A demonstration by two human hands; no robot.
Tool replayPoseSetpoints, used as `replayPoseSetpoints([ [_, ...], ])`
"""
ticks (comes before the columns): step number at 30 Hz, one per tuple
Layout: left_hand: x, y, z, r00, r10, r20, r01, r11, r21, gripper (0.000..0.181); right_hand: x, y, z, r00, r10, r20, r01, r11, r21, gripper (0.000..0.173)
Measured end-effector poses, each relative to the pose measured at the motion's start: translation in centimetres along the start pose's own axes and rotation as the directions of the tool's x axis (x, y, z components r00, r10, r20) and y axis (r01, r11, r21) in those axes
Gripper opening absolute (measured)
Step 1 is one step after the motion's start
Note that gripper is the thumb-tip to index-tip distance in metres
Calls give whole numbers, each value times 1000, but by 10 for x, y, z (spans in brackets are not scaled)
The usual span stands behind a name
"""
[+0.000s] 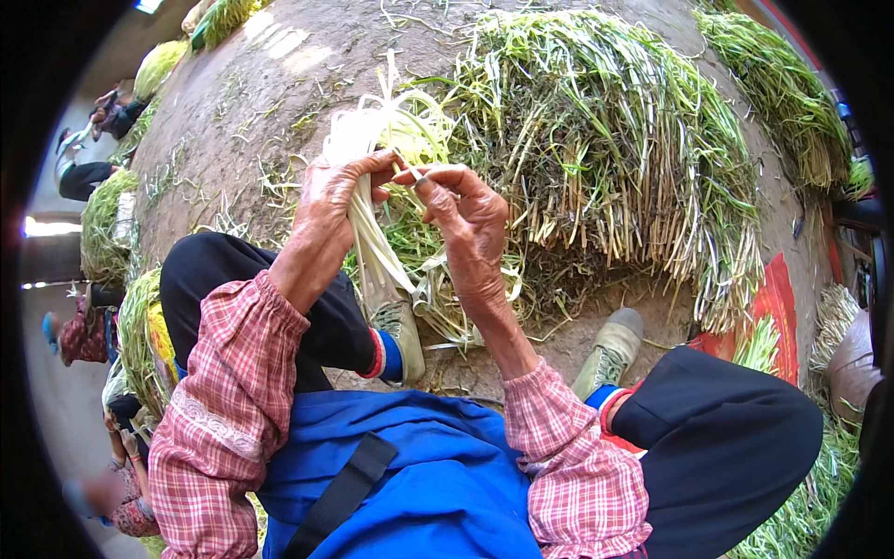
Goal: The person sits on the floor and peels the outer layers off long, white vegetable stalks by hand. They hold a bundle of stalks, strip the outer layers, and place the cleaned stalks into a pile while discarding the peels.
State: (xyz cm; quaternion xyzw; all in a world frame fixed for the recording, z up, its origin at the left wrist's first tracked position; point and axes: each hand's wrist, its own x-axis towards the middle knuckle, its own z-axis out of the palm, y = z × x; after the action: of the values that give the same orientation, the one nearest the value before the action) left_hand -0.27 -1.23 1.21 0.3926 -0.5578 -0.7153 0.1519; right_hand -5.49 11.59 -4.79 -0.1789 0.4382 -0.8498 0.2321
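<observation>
My left hand (323, 202) grips a bundle of long, pale peeled stalks (374, 241), whose ends hang down toward my shoe and loop brightly above the fingers. A single thin stalk (407, 166) runs between the fingertips of both hands. My right hand (468, 213) pinches that stalk between thumb and forefinger, close to the left fingertips. Below the hands, loose pale peelings and green leaves (447, 307) lie on the ground between my shoes. Right of the hands spreads a large heap of leafy green stalks (594, 140), its cut stem ends toward me.
Another green heap (782, 98) lies at the upper right. A red sack (775, 307) rests near my right knee. At the left rim, several people sit beside further bundles (108, 216). Leaf scraps dot the earthen floor (209, 126).
</observation>
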Motion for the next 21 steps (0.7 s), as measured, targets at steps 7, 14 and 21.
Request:
replayPoseSetpoints([
  [7, 7, 4, -5, 993, 114, -24, -114, 993, 17, 21, -3, 3, -5, 990, 140, -10, -139, 989, 51, 14],
  [14, 8, 10, -8, 985, 172, 14, -173, 984, 40, 19, -8, 24, -16, 956, 294, 25, -295, 953, 65, 17],
  [21, 6, 14, -6, 990, 106, 90, -111, 993, 49, 22, -5, 36, -15, 966, 47, 254, 82, 878, -472, 17],
])
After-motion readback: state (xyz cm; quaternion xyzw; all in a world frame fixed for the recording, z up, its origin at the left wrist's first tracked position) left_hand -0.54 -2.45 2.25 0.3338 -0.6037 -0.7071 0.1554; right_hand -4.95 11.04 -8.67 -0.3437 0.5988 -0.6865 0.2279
